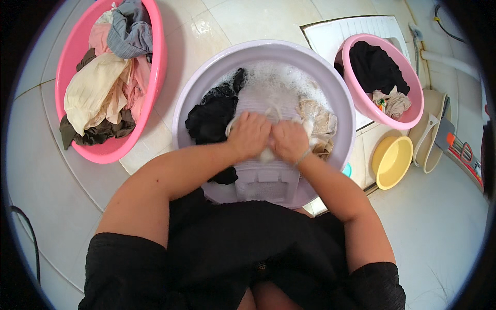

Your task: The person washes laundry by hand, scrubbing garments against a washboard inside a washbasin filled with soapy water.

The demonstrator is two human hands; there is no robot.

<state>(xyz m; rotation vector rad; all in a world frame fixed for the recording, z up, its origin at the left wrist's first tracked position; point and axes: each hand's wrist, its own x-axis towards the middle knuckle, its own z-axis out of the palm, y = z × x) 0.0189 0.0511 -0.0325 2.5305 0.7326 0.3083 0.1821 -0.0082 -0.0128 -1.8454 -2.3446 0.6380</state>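
In front of me stands a large pale lilac washtub (186, 104) of sudsy water. A ridged plastic washboard (254, 97) leans inside it, its lower end towards my body. My left hand (250, 133) and my right hand (290, 141) press side by side on the board, fingers curled over a wet white cloth (275, 113). Most of that cloth is hidden under the hands, and motion blurs it. Black garments (212, 122) lie to the left of the board in the tub. Beige lace fabric (319, 120) is bunched on its right, beside my right hand.
At upper left, a bright pink basin (158, 77) holds cream, pink, grey and dark clothes. A pale pink basin (415, 100) with black and light cloth stands at upper right by a squat toilet pan (360, 25). A small yellow basin (393, 162) leans near the right wall.
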